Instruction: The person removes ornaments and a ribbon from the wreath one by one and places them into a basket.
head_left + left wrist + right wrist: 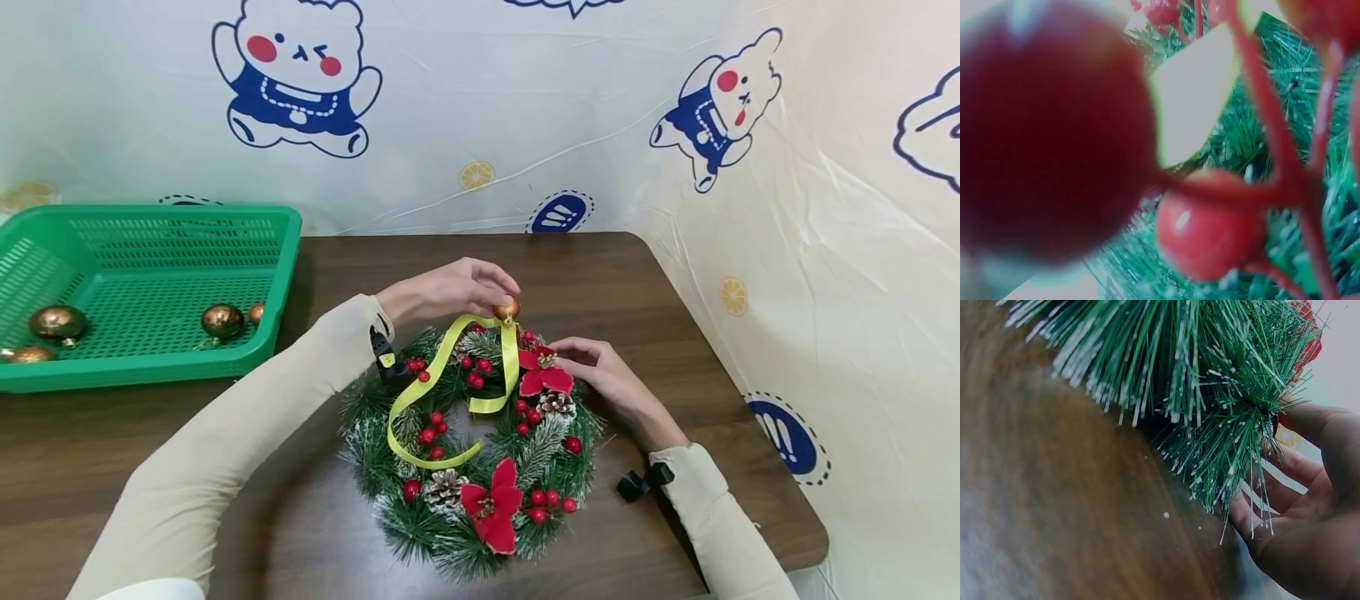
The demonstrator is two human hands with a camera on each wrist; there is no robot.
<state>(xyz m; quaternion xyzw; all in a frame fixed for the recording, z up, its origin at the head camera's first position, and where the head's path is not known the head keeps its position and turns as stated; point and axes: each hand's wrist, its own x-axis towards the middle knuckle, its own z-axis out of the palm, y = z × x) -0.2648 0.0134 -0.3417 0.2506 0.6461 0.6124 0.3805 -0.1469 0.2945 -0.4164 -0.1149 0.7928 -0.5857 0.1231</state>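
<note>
A green wreath with red berries, pinecones and red poinsettia flowers lies on the table. My left hand reaches over its far side and pinches a small gold bauble whose cap points toward me. Just below the bauble, a yellow ribbon drapes over the wreath with two loose tails. At the upper right, my right hand grips the wreath's edge beside a poinsettia. In the right wrist view its thumb and fingers curve around the needles. Large red berries fill the left wrist view.
On the left stands a green plastic basket holding several bronze baubles. The brown table ends at a wall sheet printed with cartoon bears. Black wrist straps sit on both arms.
</note>
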